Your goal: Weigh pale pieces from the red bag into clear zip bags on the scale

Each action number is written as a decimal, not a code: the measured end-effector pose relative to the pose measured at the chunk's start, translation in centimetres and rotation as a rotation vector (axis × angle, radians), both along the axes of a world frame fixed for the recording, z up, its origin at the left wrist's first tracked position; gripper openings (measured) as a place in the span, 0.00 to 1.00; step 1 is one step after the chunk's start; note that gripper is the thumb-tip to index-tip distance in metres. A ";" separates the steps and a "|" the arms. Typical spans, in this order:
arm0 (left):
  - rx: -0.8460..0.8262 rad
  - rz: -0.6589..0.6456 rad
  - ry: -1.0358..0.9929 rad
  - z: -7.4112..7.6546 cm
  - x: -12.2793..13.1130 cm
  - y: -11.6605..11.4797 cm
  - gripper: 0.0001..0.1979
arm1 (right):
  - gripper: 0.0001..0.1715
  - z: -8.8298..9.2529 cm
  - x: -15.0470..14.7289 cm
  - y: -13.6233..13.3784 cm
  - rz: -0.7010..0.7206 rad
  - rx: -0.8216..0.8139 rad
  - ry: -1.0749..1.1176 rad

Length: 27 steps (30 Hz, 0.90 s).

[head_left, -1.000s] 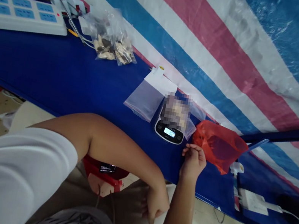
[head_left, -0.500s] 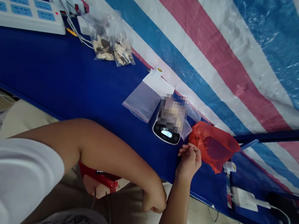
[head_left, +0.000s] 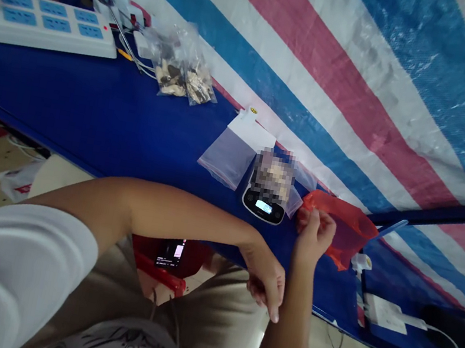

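My left hand (head_left: 267, 279) hangs in front of the table edge, beside my right forearm. Its index finger points down, the other fingers are loosely bent, and it holds nothing that shows. Over the near left edge of a red plastic bag (head_left: 345, 233), my right hand (head_left: 315, 230) has its fingers curled in. Whether they grip the bag's edge is hidden. Just left of that hand is a digital kitchen scale (head_left: 268, 210) with a lit display. A blurred-out item (head_left: 275, 175) rests on the scale. Flat clear zip bags (head_left: 226, 158) lie to its left.
Two filled clear bags (head_left: 180, 78) lie farther left on the blue table (head_left: 70, 97), near a white power strip (head_left: 47, 21). A striped tarp (head_left: 323, 70) rises behind. Below the table are a phone (head_left: 171, 252) and a red stool (head_left: 160, 275). A white charger (head_left: 385, 313) is at right.
My right hand has moved up and right onto the red bag's edge. My left hand has risen and turned, its index finger now extended. The view has shifted slightly, and the phone shows more.
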<state>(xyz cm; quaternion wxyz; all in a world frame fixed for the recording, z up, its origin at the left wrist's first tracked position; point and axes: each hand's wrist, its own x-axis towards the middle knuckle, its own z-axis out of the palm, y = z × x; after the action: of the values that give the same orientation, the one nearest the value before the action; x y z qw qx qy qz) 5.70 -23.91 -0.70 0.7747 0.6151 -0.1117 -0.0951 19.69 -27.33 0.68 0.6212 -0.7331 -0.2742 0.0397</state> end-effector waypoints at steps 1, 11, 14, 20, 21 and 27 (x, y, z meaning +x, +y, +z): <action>0.000 -0.009 0.000 0.1 0.0 0.2 0.17 | 0.22 0.8 0.5 0.9 0.023 -0.068 -0.043; 0.028 -0.686 0.101 -0.1 3.5 1.1 0.18 | 0.20 4.4 0.9 7.2 0.051 -0.497 -0.277; -0.004 -0.695 0.133 -0.8 3.8 0.8 0.17 | 0.16 5.4 0.2 8.1 0.242 -0.331 -0.213; -0.018 -0.646 0.162 -0.5 3.5 0.9 0.18 | 0.14 11.4 -1.3 8.8 0.510 -0.345 -0.461; -0.019 -0.642 0.177 -0.3 3.4 0.9 0.18 | 0.13 12.4 -1.6 8.8 0.532 -0.362 -0.477; -0.010 -0.638 0.175 -0.3 3.4 0.8 0.18 | 0.11 15.7 -2.1 9.3 0.524 -0.390 -0.401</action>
<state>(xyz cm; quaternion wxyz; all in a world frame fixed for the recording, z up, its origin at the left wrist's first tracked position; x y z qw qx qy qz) 9.14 -23.07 -0.98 0.7155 0.5347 -0.2322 -0.3850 17.55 -18.02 16.35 0.3730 -0.7357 -0.5557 0.1044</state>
